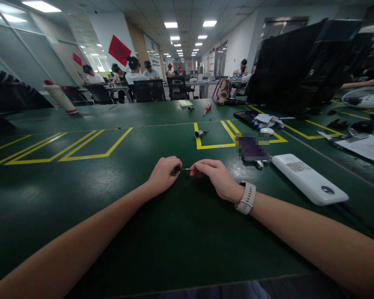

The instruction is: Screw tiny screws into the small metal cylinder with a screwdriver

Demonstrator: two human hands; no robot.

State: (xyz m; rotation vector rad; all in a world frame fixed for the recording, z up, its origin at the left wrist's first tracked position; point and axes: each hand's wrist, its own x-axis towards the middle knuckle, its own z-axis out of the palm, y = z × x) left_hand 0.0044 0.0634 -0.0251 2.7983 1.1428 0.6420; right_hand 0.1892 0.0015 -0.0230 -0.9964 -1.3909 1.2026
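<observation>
My left hand is closed around a dark, round metal socket, its hollow end turned toward me. A thin metal rod bridges the gap between my two hands. At its other end, the thumb and fingertips of my right hand are pinched together on it. Both hands are low over the green table, the right wrist wearing a watch with a pale strap. Farther off, a similar socket with a slim shank lies inside a yellow tape outline.
On the right are a white power bank, a blurred-out phone, a white oval case, gloves and a clipboard. A red screwdriver lies farther back. Large black monitors stand right; several people sit beyond.
</observation>
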